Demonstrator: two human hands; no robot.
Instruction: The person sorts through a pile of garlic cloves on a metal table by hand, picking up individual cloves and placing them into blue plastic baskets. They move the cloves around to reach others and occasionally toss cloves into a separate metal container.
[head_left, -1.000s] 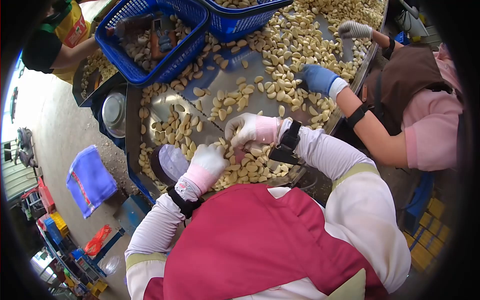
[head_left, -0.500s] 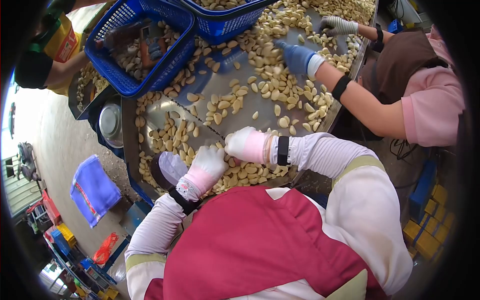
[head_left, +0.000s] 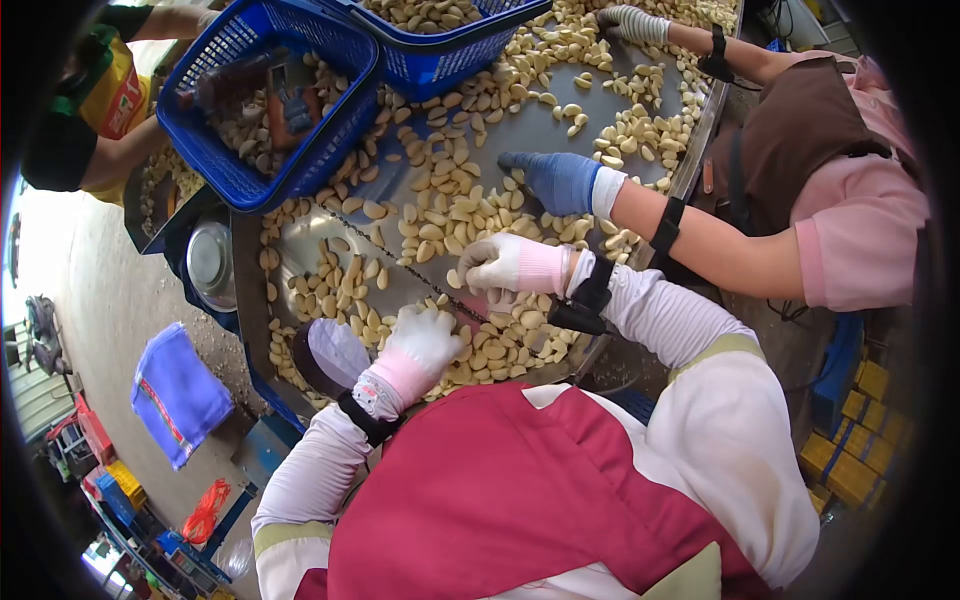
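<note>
Peeled garlic cloves point(head_left: 455, 165) lie scattered over a metal table point(head_left: 310, 243). My left hand point(head_left: 422, 342), in a white and pink glove, rests low among the cloves near the table's front edge; its fingers curl downward and their tips are hidden. To its right and farther up, my right hand point(head_left: 500, 264), gloved alike, is over the cloves with fingers bent; whether it holds a clove cannot be made out. A dark chain point(head_left: 400, 262) runs slantwise across the table between my hands. Beside my left wrist is a round dark container point(head_left: 335, 355) with pale material inside.
Two blue baskets point(head_left: 270, 190) point(head_left: 445, 62) stand at the back. At the right a co-worker's blue-gloved hand point(head_left: 560, 182) and white-gloved hand point(head_left: 635, 25) are over the cloves. Another person point(head_left: 105, 100) is at the upper left. A metal bowl point(head_left: 210, 262) sits left of the table.
My right hand has moved up and right, away from my left hand, which shifted slightly. The co-worker's blue glove came down and left, with more cloves now near the middle.
</note>
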